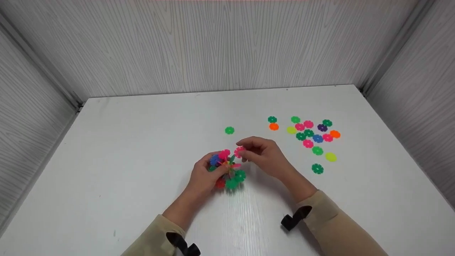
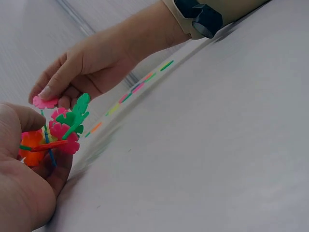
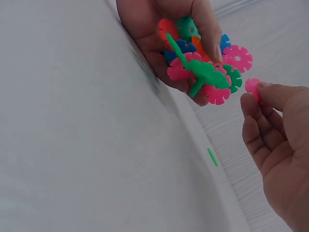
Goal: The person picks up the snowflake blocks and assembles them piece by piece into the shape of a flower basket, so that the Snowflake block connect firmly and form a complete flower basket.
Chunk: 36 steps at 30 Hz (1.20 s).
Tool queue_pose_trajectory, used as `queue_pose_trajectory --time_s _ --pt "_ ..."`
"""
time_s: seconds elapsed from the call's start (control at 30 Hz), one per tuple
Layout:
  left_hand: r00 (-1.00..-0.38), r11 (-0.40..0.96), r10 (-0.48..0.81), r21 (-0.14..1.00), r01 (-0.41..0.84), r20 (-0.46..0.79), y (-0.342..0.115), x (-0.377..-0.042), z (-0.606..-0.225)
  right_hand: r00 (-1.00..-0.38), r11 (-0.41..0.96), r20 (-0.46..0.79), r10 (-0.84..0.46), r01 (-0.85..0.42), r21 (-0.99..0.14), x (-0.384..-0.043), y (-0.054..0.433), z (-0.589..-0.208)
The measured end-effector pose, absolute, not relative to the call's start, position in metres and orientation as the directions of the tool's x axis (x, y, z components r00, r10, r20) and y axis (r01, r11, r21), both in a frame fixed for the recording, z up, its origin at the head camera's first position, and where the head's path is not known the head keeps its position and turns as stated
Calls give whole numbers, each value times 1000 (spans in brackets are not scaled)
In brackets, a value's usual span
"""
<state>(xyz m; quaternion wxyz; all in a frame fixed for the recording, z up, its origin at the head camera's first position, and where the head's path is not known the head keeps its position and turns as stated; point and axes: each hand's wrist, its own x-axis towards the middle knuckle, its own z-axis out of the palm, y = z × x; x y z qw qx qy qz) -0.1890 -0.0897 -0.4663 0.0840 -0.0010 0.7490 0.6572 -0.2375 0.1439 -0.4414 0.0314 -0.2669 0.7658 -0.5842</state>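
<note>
My left hand (image 1: pixel 208 175) grips a cluster of interlocked plastic snowflake discs (image 1: pixel 231 183) in green, pink, blue, red and orange. In the right wrist view the cluster (image 3: pixel 207 75) spreads out between the left thumb and fingers, its discs slotted together at many angles. Between thumb and index finger, my right hand (image 1: pixel 265 156) pinches one pink snowflake disc (image 3: pixel 252 87). That disc is at the cluster's upper right side in the head view; whether it touches a green disc (image 2: pixel 75 118) there, I cannot tell. Part of the cluster is hidden behind the left fingers.
Several loose snowflake discs lie on the white table (image 1: pixel 142 142) at the right, among them a purple disc (image 1: pixel 322 127) and a green disc (image 1: pixel 317 169). One light green disc (image 1: pixel 229 130) lies alone beyond the hands. Wood-grain panels (image 1: pixel 213 46) enclose the back and sides.
</note>
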Motion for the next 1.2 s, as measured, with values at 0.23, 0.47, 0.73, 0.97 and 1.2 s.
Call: queue_pose_trajectory --time_s 0.23,0.47,0.73,0.97,1.2 --pt "-990 135 82 986 -100 -112 -89 -188 -463 -829 153 344 -441 -447 -881 -236 138 -441" --pt "-993 134 64 987 -88 -98 -88 -188 -462 -815 200 382 -436 -502 -842 -235 136 -439" --pt "-994 123 49 988 -93 -100 -87 -189 -462 -824 230 358 -439 -488 -842 -232 135 -440" --pt "-993 132 55 986 -98 -106 -85 -187 -461 -842 257 318 -435 -455 -853 -231 135 -440" --pt "-976 64 208 997 -47 -60 -87 -185 -461 -847 274 317 -427 -456 -847 -237 141 -444"
